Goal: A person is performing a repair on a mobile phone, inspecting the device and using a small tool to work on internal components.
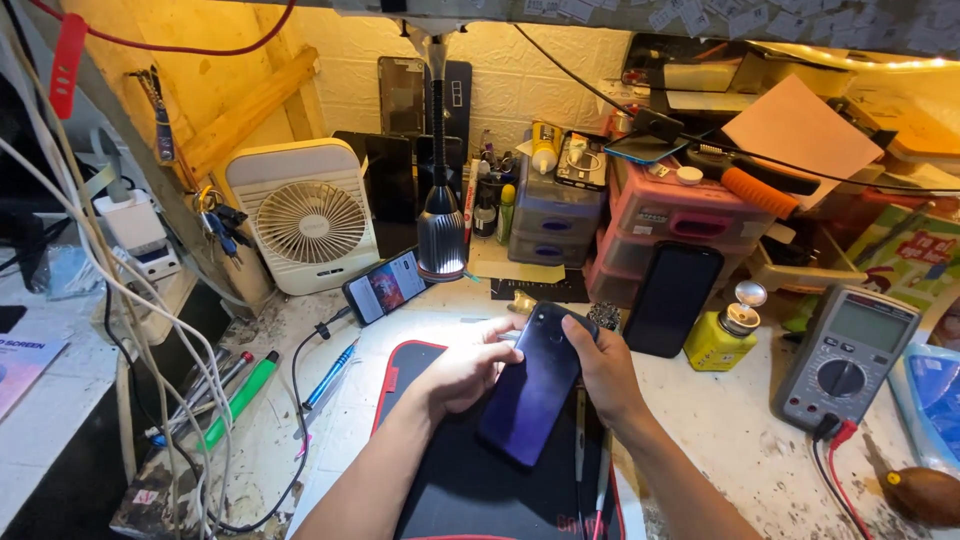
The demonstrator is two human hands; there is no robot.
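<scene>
Both hands clamp one dark phone [535, 385] back-side up over a black mat with a red edge [400, 385]: the left hand [460, 372] curls its fingers onto the phone's left edge near the top, and the right hand [603, 372] wraps the right edge, thumb laid on the upper corner. Far left, white cables [100, 280] hang past green and red pens [235, 395] on the grimy bench [720, 430]. Further right stand a small white fan [310, 220], a lit phone propped on its side [385, 287], and a gooseneck lamp [440, 235] shining on the work. Right of the hands, a second dark phone [672, 297] leans on pink drawers [680, 215], beside a yellow bottle [723, 340] and a grey meter [848, 355] with red and black leads. The work appears to be at the inspection or back-cover stage; any next move would call for a steady hold with the left hand while the right hand works along the edge.
</scene>
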